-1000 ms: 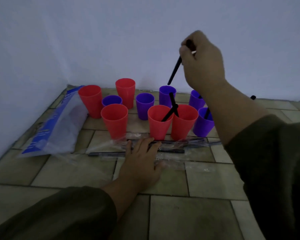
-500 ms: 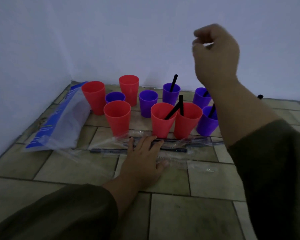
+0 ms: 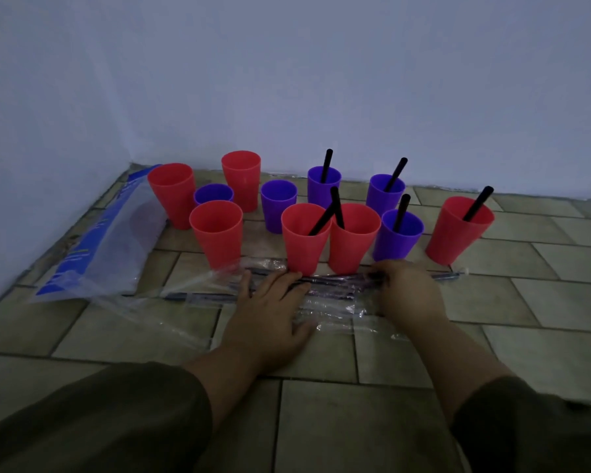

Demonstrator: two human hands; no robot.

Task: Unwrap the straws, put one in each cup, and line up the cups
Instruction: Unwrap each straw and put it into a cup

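on the tiled floor [image 3: 321,421] where pale walls [image 3: 287,80] meet, red and purple cups [image 3: 215,230] cluster, six holding black straws [image 3: 327,165]. the left hand [image 3: 270,312] lies flat on the wrapped straws [image 3: 336,280]; the right hand [image 3: 408,291] curls round them.

Setting: corner of a bare indoor room, probably domestic; the exact kind of room cannot be told.
Evidence: floor [image 3: 355,421] of pale rectangular tiles with dark grout; plain painted walls [image 3: 321,80] meeting at the left rear; dim light.
Contents, all directly on the floor: red and purple plastic cups [image 3: 215,233], wrapped straws [image 3: 338,279], blue-and-clear plastic bag [image 3: 99,247].
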